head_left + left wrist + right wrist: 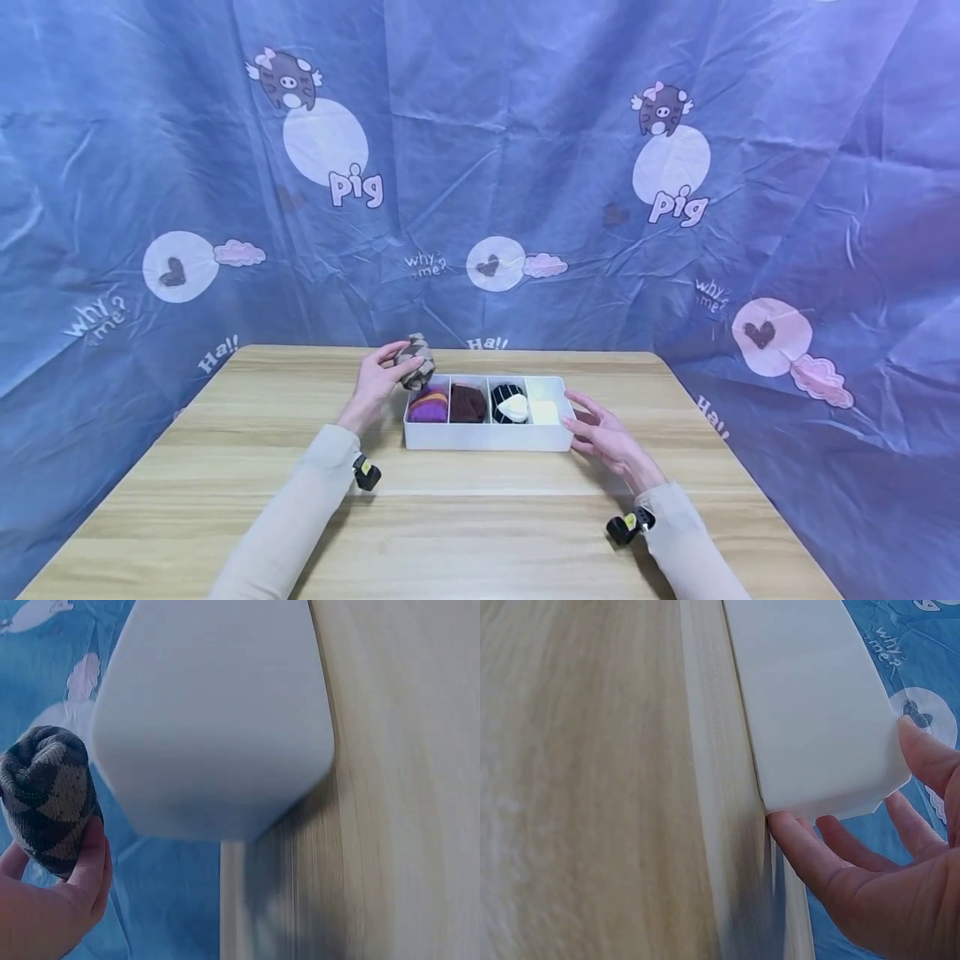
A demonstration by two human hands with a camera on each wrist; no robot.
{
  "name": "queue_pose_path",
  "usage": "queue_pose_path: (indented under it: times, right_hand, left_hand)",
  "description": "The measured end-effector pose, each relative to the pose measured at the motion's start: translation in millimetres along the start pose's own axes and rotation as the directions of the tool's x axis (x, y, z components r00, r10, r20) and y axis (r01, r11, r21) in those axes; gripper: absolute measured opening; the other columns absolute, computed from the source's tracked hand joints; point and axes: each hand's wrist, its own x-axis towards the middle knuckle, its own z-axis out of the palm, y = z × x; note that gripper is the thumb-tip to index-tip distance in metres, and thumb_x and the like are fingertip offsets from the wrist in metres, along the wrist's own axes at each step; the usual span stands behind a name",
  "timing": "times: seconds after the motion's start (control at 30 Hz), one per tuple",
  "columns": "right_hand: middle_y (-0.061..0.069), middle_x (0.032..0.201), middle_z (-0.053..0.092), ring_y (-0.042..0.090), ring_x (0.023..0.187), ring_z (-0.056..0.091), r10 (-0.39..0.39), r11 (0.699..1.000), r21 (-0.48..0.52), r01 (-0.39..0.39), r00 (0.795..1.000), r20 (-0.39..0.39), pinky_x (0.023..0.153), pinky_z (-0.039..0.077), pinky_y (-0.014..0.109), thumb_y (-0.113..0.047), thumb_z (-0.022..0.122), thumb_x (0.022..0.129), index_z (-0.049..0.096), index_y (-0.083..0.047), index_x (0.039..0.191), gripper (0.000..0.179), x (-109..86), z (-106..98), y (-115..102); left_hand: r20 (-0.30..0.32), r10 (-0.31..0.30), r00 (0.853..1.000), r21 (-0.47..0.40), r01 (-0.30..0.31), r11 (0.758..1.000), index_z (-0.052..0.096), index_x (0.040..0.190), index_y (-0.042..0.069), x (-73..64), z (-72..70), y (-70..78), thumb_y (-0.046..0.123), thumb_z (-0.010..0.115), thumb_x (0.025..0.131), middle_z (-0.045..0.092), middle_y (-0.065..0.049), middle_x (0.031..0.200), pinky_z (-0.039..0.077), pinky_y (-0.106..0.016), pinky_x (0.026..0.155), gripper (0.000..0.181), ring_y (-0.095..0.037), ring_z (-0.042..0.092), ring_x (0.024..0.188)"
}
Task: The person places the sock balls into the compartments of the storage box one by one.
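My left hand point(377, 379) holds a rolled sock point(416, 362) in a grey-brown checked pattern, raised at the back left corner of a white divided box point(487, 437). In the left wrist view the sock point(52, 799) sits between thumb and fingers, beside the box's end. Inside the box, from the left, are a purple roll point(429, 407) with an orange stripe, a dark brown roll point(468, 404) and a black-and-white roll point(511, 405). The rightmost compartment shows a pale patch; I cannot tell what it is. My right hand point(606, 435) touches the box's right end with extended, spread fingers point(810, 851).
The box stands on a light wooden table point(480, 533), towards its far edge. A blue printed cloth point(450, 167) hangs behind the table and along both sides. Each wrist wears a small black camera on a band.
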Motion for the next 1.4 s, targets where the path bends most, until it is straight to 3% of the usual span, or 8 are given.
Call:
queue_pose_path:
  times: [0.23,0.47,0.73,0.97,1.13,1.4]
  right_hand:
    - [0.03,0.155,0.025,0.012,0.103,0.062,-0.007,1.0,0.003,0.007,1.0,0.001,0.092,0.054,0.032,-0.01,0.061,0.097,0.022,-0.01,0.156,0.071,-0.2,1,1]
    - [0.031,0.155,0.024,0.012,0.104,0.062,-0.002,1.0,0.008,0.002,1.0,-0.002,0.094,0.054,0.034,-0.009,0.061,0.096,0.022,-0.01,0.156,0.071,0.2,1,1]
    - [0.03,0.155,0.025,0.012,0.103,0.062,-0.005,1.0,0.006,0.005,1.0,-0.007,0.093,0.054,0.034,-0.01,0.061,0.097,0.023,-0.01,0.156,0.07,0.1,1,2]
    - [0.03,0.154,0.025,0.012,0.104,0.061,-0.006,1.0,0.007,0.006,1.0,-0.01,0.093,0.054,0.034,-0.01,0.06,0.097,0.023,-0.011,0.156,0.07,-1.1,0,2]
    - [0.03,0.155,0.025,0.013,0.105,0.061,-0.005,1.0,0.011,0.006,1.0,-0.013,0.095,0.053,0.036,-0.008,0.06,0.097,0.023,-0.011,0.156,0.07,-1.5,0,2]
    - [0.032,0.155,0.023,0.013,0.105,0.061,-0.006,1.0,0.006,0.006,1.0,-0.011,0.094,0.054,0.035,-0.009,0.061,0.096,0.023,-0.01,0.156,0.071,-2.1,1,1]
  left_hand:
    - [0.073,0.022,0.997,0.008,-0.023,1.0,0.061,0.132,0.008,-5.5,20.1,1.6,0.018,0.082,0.08,0.059,-0.017,0.129,0.056,-0.022,0.08,0.056,-0.013,0.063,0.094]
    - [0.125,-0.006,0.992,-0.028,0.009,1.0,0.061,0.132,0.013,-11.6,38.4,1.4,0.016,0.082,0.08,0.059,-0.02,0.127,0.06,-0.034,0.077,0.056,-0.022,0.067,0.093]
    - [0.156,0.077,0.985,0.06,-0.087,0.994,0.063,0.131,0.013,-13.6,56.8,-0.1,0.02,0.083,0.078,0.062,-0.019,0.126,0.057,-0.035,0.085,0.056,-0.027,0.064,0.104]
    - [0.195,0.11,0.975,0.053,-0.122,0.991,0.065,0.128,0.014,-14.2,74.4,-2.2,0.018,0.083,0.078,0.066,-0.017,0.121,0.057,-0.036,0.085,0.053,-0.023,0.065,0.101]
    - [0.245,0.108,0.963,0.043,-0.122,0.992,0.065,0.128,0.014,-15.7,88.1,-0.3,0.019,0.082,0.08,0.067,-0.018,0.119,0.058,-0.035,0.082,0.052,-0.02,0.066,0.097]
    - [0.351,0.137,0.926,0.009,-0.15,0.989,0.061,0.132,0.008,-19.2,109.1,0.3,0.013,0.077,0.084,0.062,-0.016,0.13,0.056,-0.029,0.084,0.05,-0.018,0.063,0.102]
